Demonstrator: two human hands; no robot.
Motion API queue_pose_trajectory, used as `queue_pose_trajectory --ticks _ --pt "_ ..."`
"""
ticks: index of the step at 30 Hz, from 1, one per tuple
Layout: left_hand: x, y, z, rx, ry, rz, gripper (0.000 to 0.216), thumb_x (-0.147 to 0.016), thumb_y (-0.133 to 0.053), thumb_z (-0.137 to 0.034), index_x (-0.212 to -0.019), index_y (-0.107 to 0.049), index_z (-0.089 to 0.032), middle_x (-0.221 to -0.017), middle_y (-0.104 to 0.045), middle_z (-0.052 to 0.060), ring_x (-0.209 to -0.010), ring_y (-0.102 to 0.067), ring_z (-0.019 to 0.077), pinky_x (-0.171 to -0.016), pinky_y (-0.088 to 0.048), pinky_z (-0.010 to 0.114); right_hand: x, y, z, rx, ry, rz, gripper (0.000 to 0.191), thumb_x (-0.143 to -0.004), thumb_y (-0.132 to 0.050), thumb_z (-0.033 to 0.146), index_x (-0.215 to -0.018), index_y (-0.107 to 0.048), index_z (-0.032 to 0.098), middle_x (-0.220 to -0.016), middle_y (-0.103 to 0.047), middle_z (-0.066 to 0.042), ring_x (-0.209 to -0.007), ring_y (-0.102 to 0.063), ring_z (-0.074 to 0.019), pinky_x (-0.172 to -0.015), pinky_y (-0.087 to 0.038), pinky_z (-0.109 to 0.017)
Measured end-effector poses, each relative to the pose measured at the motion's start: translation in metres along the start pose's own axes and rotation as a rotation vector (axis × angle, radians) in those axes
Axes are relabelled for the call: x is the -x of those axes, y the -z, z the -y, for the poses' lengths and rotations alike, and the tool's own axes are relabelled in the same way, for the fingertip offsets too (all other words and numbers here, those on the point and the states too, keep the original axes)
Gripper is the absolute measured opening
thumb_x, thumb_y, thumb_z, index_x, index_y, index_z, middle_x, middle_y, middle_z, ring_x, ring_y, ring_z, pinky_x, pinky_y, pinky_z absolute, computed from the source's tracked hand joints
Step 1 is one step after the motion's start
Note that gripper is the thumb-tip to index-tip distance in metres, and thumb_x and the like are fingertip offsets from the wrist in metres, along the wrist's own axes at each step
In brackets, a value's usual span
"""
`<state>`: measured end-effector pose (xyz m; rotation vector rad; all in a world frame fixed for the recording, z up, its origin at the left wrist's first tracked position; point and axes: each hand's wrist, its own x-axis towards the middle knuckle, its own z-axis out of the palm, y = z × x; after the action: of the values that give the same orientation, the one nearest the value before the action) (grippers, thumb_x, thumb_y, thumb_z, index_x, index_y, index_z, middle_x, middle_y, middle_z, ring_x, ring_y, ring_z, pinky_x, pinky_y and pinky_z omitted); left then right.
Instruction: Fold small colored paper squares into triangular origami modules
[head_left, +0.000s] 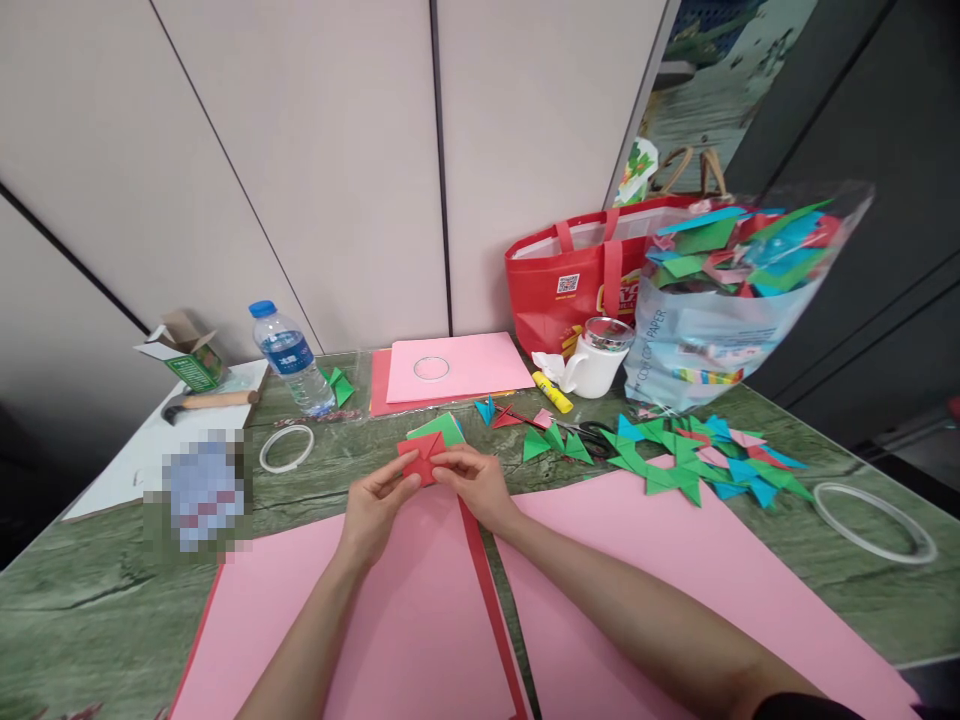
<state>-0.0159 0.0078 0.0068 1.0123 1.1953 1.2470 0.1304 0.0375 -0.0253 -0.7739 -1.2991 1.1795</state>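
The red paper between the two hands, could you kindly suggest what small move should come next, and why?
I would probably press along its creases: the left hand and right hand both have fingers on the red paper, and fold lines show on its upper face.

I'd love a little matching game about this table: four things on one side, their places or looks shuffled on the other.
Things:
1. red paper
2. bottle
3. hammer
4. mug

Places or looks:
A. lying on the white sheet
B. white, in front of the red bag
C. held between left hand and right hand
D. topped with a blue cap

Pairs: 1-C, 2-D, 3-A, 4-B
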Motion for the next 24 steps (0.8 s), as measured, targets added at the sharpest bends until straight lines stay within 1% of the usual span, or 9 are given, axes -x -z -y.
queue_pose_trajectory --ticks 3,5,9,13,15,18,21,24 --pt "-0.0006 -0.0007 -0.0003 0.141 0.006 0.022 0.036 -0.066 -0.064 -0.036 -0.096 -0.065 -0.016 -0.102 -0.065 0.01 -0.086 -0.061 0.0223 -0.076 -0.047 0.034 -0.0001 -0.0002 0.0006 0.005 0.0 -0.017 0.015 -0.065 -0.065 0.023 -0.079 -0.069 0.021 -0.078 -0.06 -0.003 -0.074 -0.054 -0.0147 -0.067 -0.044 -0.026" --pt "-0.0001 -0.0018 -0.0015 0.169 0.018 0.033 0.036 -0.066 -0.064 -0.035 -0.097 -0.065 -0.016 -0.1 -0.066 0.01 -0.086 -0.061 0.0225 -0.076 -0.048 0.035 0.0003 -0.0003 0.0015 0.015 -0.005 -0.014 0.015 -0.065 -0.065 0.023 -0.079 -0.069 0.021 -0.078 -0.06 -0.003 -0.074 -0.055 -0.015 -0.068 -0.044 -0.027" --pt "0.0012 -0.0029 -0.0018 0.028 0.034 -0.008 0.049 -0.055 -0.074 -0.023 -0.102 -0.062 -0.016 -0.081 -0.071 0.006 -0.074 -0.063 0.0186 -0.071 -0.048 0.029 0.001 -0.0006 0.0019 0.005 -0.021 -0.012 0.016 -0.064 -0.065 0.023 -0.079 -0.069 0.02 -0.079 -0.061 -0.003 -0.074 -0.055 -0.0154 -0.067 -0.044 -0.027" --pt "0.0009 -0.0029 0.002 -0.023 -0.003 -0.046 0.051 -0.054 -0.074 -0.023 -0.102 -0.062 -0.014 -0.075 -0.071 0.005 -0.067 -0.063 0.0174 -0.064 -0.049 0.027 0.0005 -0.0007 0.0002 -0.014 -0.037 -0.011 0.015 -0.063 -0.066 0.025 -0.077 -0.068 0.019 -0.077 -0.061 -0.003 -0.07 -0.054 -0.0142 -0.065 -0.045 -0.026" --pt "0.0007 -0.0031 0.0035 -0.029 -0.014 -0.059 0.05 -0.054 -0.074 -0.023 -0.102 -0.062 -0.014 -0.073 -0.071 0.005 -0.065 -0.062 0.0163 -0.062 -0.049 0.026 0.0002 -0.0005 0.0002 -0.013 -0.042 -0.004 0.015 -0.064 -0.066 0.025 -0.078 -0.068 0.019 -0.077 -0.061 -0.003 -0.07 -0.054 -0.0137 -0.065 -0.044 -0.026" --pt "0.0007 -0.0036 0.0037 -0.033 -0.019 -0.079 0.049 -0.054 -0.074 -0.023 -0.101 -0.063 -0.015 -0.076 -0.071 0.004 -0.067 -0.062 0.0156 -0.063 -0.049 0.024 0.0001 -0.0001 0.0018 -0.014 -0.067 0.031 0.019 -0.062 -0.067 0.025 -0.08 -0.067 0.019 -0.081 -0.062 -0.003 -0.072 -0.055 -0.0141 -0.065 -0.045 -0.026" --pt "0.0009 -0.0042 0.0029 -0.04 -0.021 -0.099 0.05 -0.053 -0.074 -0.023 -0.101 -0.063 -0.015 -0.075 -0.071 0.004 -0.068 -0.063 0.0164 -0.062 -0.049 0.023 0.0005 -0.0002 0.0036 -0.028 -0.125 0.075 0.024 -0.06 -0.068 0.023 -0.083 -0.064 0.018 -0.085 -0.062 -0.003 -0.07 -0.057 -0.0136 -0.06 -0.046 -0.024" --pt "0.0006 -0.0044 0.0037 -0.041 -0.025 -0.108 0.05 -0.051 -0.075 -0.024 -0.099 -0.064 -0.015 -0.073 -0.07 0.004 -0.065 -0.062 0.0156 -0.059 -0.048 0.022 0.0011 -0.0009 0.0036 -0.042 -0.17 0.084 0.026 -0.06 -0.067 0.022 -0.085 -0.061 0.017 -0.085 -0.063 -0.003 -0.066 -0.057 -0.0123 -0.057 -0.045 -0.023"
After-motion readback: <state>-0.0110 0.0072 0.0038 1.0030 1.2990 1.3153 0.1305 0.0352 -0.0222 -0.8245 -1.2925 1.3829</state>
